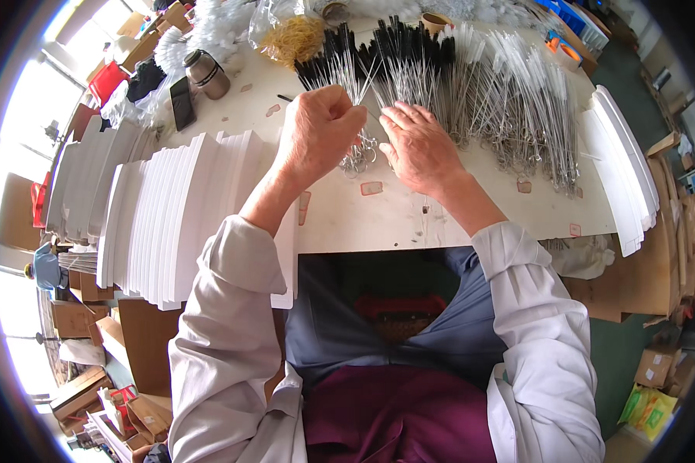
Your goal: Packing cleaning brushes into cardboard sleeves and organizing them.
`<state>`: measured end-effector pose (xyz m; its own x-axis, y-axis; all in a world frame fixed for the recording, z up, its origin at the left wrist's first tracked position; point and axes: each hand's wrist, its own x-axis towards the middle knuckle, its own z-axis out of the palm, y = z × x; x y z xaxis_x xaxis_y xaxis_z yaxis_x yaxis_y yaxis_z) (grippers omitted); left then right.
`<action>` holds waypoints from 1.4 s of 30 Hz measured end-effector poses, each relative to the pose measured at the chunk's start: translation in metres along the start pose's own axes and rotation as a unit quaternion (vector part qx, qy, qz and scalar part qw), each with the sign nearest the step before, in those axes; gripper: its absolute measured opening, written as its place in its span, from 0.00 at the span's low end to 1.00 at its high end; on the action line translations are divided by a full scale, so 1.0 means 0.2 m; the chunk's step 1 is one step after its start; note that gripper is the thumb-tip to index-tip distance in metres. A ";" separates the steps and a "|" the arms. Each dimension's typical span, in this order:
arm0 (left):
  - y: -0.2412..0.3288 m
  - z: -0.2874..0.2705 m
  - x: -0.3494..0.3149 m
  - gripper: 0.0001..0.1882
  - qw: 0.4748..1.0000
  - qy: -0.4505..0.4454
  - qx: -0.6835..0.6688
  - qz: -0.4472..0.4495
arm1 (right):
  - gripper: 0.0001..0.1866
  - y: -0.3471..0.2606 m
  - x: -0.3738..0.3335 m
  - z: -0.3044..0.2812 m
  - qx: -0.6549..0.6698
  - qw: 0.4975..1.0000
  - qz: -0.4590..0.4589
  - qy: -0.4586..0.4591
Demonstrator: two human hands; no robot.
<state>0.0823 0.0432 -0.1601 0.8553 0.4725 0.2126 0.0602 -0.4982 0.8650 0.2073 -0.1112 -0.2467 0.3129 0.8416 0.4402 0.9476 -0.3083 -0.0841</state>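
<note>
My left hand [316, 131] is closed in a fist around the wires of a bundle of thin wire-handled brushes [358, 157]. Their looped ends hang out below the fist, and black bristles show above it. Just to the right, my right hand [421, 148] lies palm down with its fingers stretched out and thumb apart. Its fingertips are at the wires of another heap of black-bristled brushes [413, 48]. Beyond it to the right spreads a large pile of white-bristled wire brushes [529, 92]. What lies under my right palm is hidden.
Stacks of folded white card [181, 208] stand on the left, with more white card [624, 174] at the right edge. Behind are a phone [182, 103], a steel flask [207, 74], yellow rubber bands [292, 40] and orange-handled scissors [565, 52]. Small stickers dot the white table [347, 224].
</note>
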 end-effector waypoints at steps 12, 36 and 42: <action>0.27 -0.19 -0.10 0.10 0.993 0.006 -0.114 0.042 | 0.28 0.04 -0.02 0.10 -0.038 0.998 -0.020 -0.034; 0.25 0.13 -0.82 0.11 0.952 -0.077 -0.296 -0.004 | 0.28 -0.34 -0.44 -0.39 0.882 0.406 0.219 0.099; 0.14 0.27 -0.94 0.05 0.949 -0.114 -0.287 -0.058 | 0.27 -0.31 -0.48 -0.37 0.830 0.389 0.348 0.198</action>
<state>-0.0494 -0.0981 -0.2010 0.9530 0.2983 0.0531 -0.0734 0.0571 0.9957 0.1138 -0.2064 -0.2173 0.8075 0.5754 -0.1299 -0.5183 0.5870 -0.6219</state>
